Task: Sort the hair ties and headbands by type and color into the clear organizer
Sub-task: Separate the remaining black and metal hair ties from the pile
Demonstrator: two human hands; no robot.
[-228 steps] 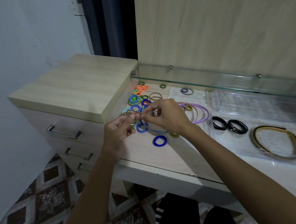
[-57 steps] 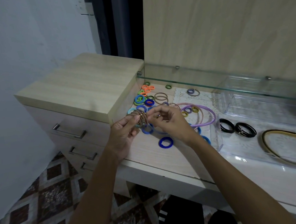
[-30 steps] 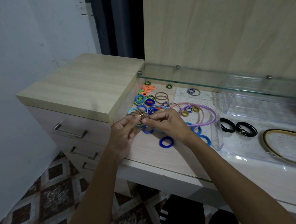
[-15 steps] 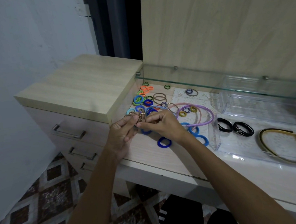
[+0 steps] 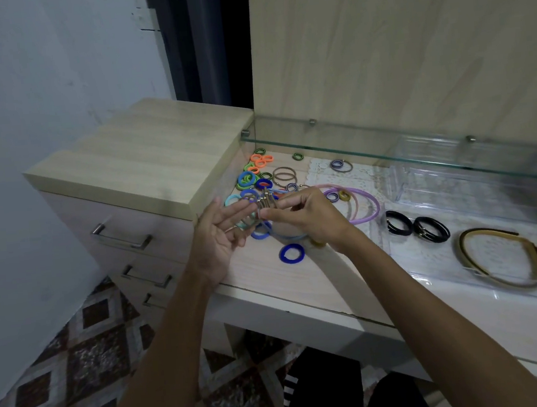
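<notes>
My right hand [image 5: 306, 216] pinches a small bundle of thin brown hair ties [image 5: 265, 203] with metal clasps, held above the desk. The straight fingers of my left hand [image 5: 221, 236] touch the bundle from the left. Below and behind them lies a loose pile of ties: orange [image 5: 261, 162], green and blue [image 5: 245, 180], thin brown [image 5: 284, 175], and one blue ring [image 5: 291, 253] alone in front. A purple headband [image 5: 368, 204] lies right of my hands. The clear organizer [image 5: 479, 201] on the right holds two black ties [image 5: 430, 229] and a gold-and-black headband [image 5: 505, 258].
A glass shelf [image 5: 387, 144] runs low over the back of the desk. A second clear box [image 5: 422, 167] stands under it. A drawer cabinet [image 5: 143, 163] rises higher than the desk on the left. The desk's front edge is close to my wrists.
My left fingers have straightened and let go of their pinch on the brown ties. My right hand keeps the bundle in about the same place.
</notes>
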